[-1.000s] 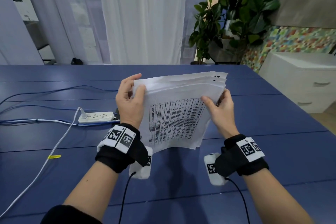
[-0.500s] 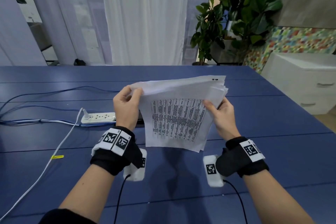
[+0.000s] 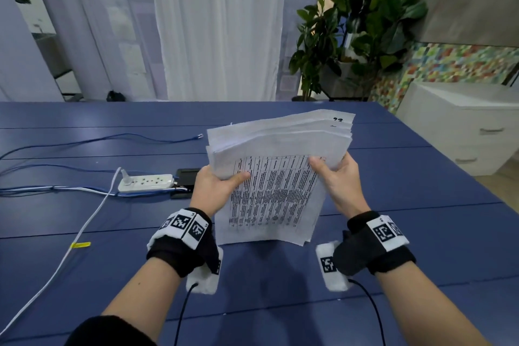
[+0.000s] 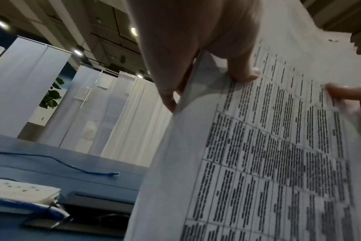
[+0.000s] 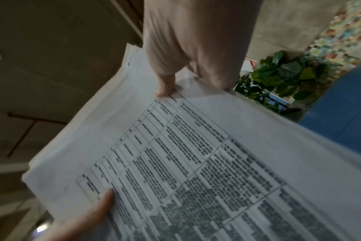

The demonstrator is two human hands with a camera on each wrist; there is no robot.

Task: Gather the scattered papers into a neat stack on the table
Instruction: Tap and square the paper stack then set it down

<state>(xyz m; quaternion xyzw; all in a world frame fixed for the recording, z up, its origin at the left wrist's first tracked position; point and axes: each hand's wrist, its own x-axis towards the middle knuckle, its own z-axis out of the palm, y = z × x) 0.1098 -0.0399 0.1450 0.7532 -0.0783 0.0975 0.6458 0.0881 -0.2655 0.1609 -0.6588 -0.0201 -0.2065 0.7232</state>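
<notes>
Both hands carry one bundle of papers (image 3: 276, 182) upright above the desk (image 3: 84, 275), its lower edge near the surface; whether that edge touches cannot be told. Left side: the left hand (image 3: 214, 191) pinches the bundle's left edge, thumb across the printed face and fingers behind the sheets, as the left wrist view confirms. Centre: the long axis of the papers runs from bottom to top and leans away from the person, printed table facing them. The sheets fan out unevenly at the top. Right side: the right hand (image 3: 338, 181) grips the right edge the same way, thumb on the face, fingers behind. Each hand sits at roughly the same height, in the upper half of the sheets, so neither is nearer to the lower edge. Judgement: the next move turns on that lower edge meeting the desk squarely, so the sheets can be tapped level. A power strip (image 3: 145, 182) lies well to the left.
</notes>
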